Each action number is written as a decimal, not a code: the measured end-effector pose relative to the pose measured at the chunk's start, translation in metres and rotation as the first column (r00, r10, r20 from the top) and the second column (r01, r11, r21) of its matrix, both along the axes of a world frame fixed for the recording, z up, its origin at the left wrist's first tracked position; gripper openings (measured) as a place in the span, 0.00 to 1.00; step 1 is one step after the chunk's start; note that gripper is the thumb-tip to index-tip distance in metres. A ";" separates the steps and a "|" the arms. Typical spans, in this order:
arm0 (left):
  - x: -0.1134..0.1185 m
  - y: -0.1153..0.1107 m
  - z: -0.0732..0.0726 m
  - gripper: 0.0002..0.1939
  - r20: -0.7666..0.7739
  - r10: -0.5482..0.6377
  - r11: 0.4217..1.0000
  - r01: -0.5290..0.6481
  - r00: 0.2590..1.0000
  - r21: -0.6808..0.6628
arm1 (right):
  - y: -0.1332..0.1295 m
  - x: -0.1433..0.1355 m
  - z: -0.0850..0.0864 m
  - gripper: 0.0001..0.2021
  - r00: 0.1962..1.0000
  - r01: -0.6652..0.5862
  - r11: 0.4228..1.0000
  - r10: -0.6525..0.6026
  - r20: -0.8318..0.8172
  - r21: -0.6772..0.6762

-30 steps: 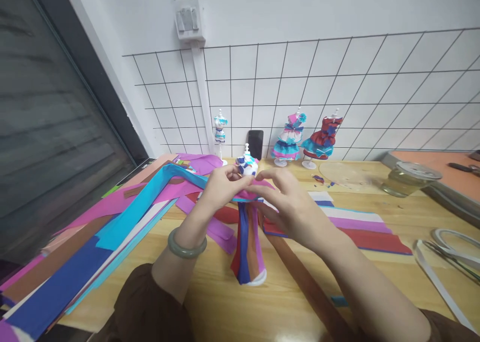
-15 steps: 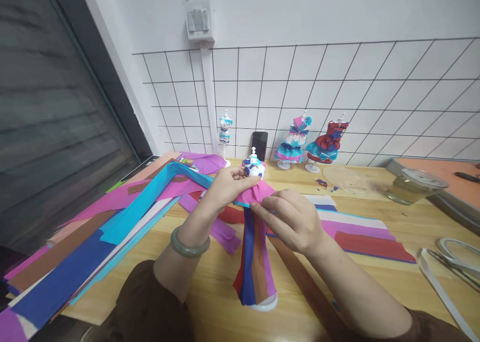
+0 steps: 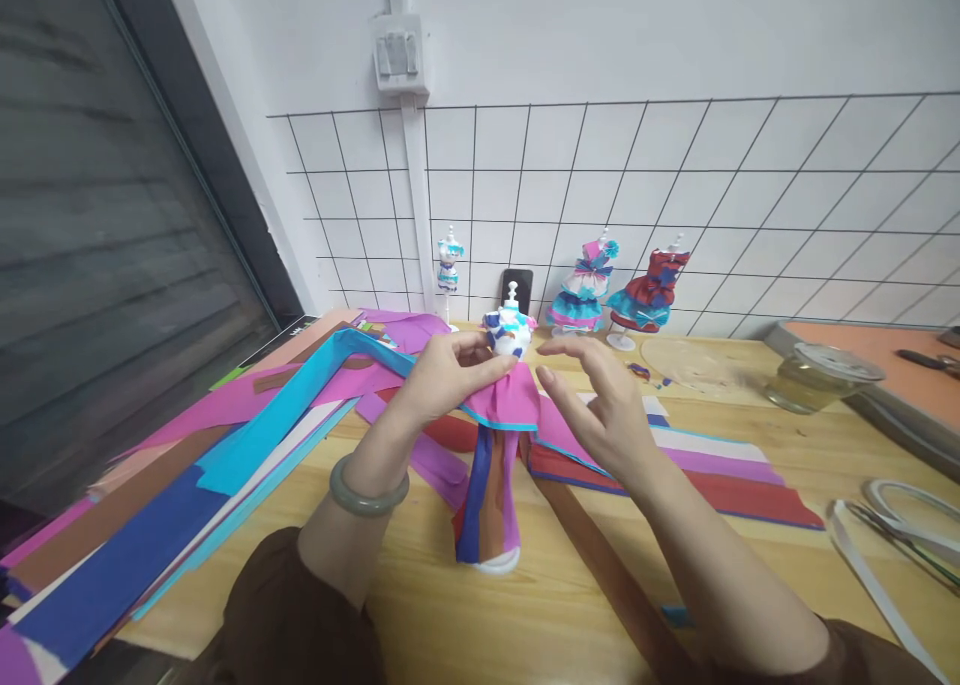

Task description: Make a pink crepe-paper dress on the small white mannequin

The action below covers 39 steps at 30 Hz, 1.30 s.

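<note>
A miniature dress form (image 3: 511, 334), its bodice patched in white, blue and turquoise, leans in front of me. Fingers and thumb of my left hand (image 3: 448, 370) are closed round its waist, pinning gathered pink crepe paper (image 3: 506, 397) with a turquoise edge. Below this hang long blue, brown, red and purple strips (image 3: 489, 495), over a white round base (image 3: 501, 563). Just right of the pink paper, my right hand (image 3: 600, 390) is open, thumb and forefinger apart with nothing between them.
Crepe paper strips (image 3: 120, 575) spread over the left side, with more strips (image 3: 742, 495) at right. Along the wall stand three other dress forms (image 3: 581, 300) and a phone (image 3: 517, 290). A clear container (image 3: 821, 380) and white tape with scissors (image 3: 892, 525) lie right.
My right hand has let go of the pink paper's lower edge and opened, moving slightly up and right. The pink paper now hangs flatter. The dress form's base has swung a little left and up.
</note>
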<state>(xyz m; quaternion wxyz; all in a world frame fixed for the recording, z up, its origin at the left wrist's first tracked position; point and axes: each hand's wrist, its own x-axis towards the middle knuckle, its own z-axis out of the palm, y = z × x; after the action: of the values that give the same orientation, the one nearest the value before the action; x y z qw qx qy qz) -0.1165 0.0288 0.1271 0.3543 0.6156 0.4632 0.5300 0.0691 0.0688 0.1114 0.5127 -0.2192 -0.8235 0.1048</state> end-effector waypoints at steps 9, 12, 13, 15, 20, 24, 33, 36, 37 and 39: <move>-0.002 0.005 -0.008 0.18 -0.048 -0.154 0.988 0.154 0.987 -0.003 | 0.019 0.014 0.003 0.19 0.918 -0.240 0.660 0.393 0.054 -0.712; -0.004 0.009 -0.013 0.20 -0.023 -0.160 0.987 0.160 0.987 -0.013 | 0.017 0.016 0.005 0.21 0.922 -0.225 0.625 0.385 0.045 -0.747; -0.005 0.011 -0.014 0.20 -0.029 -0.155 0.988 0.154 0.988 -0.015 | 0.017 0.016 0.005 0.21 0.924 -0.214 0.629 0.378 0.054 -0.747; -0.006 0.012 -0.017 0.20 -0.053 -0.145 0.989 0.144 0.988 -0.017 | 0.016 0.016 0.006 0.21 0.929 -0.181 0.653 0.358 0.089 -0.735; -0.007 0.012 -0.017 0.18 -0.074 -0.176 0.984 0.174 0.982 -0.035 | 0.012 0.014 0.005 0.21 0.911 -0.115 0.724 0.350 0.218 -0.680; -0.007 0.010 -0.015 0.18 -0.044 -0.226 0.973 0.223 0.973 -0.060 | 0.007 0.013 0.006 0.19 0.897 -0.096 0.773 0.340 0.282 -0.627; -0.005 0.009 -0.014 0.25 0.010 -0.267 0.961 0.267 0.964 -0.075 | 0.006 0.010 0.004 0.21 0.902 0.062 0.874 0.157 0.403 -0.481; -0.004 0.010 -0.014 0.24 0.004 -0.244 0.967 0.244 0.970 -0.078 | 0.006 0.011 0.005 0.19 0.899 0.057 0.877 0.161 0.406 -0.476; -0.004 0.010 -0.014 0.24 0.000 -0.236 0.969 0.235 0.972 -0.080 | 0.005 0.012 0.006 0.18 0.899 0.053 0.881 0.163 0.406 -0.471; -0.005 0.011 -0.015 0.23 -0.007 -0.225 0.971 0.223 0.974 -0.080 | 0.003 0.014 0.010 0.18 0.897 0.048 0.889 0.162 0.411 -0.456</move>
<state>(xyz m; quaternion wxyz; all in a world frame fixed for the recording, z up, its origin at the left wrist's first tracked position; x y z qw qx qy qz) -0.1213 0.0399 0.1120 0.4320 0.6539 0.4141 0.4630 0.0833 0.0715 0.1210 0.2450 -0.3259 -0.8759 0.2579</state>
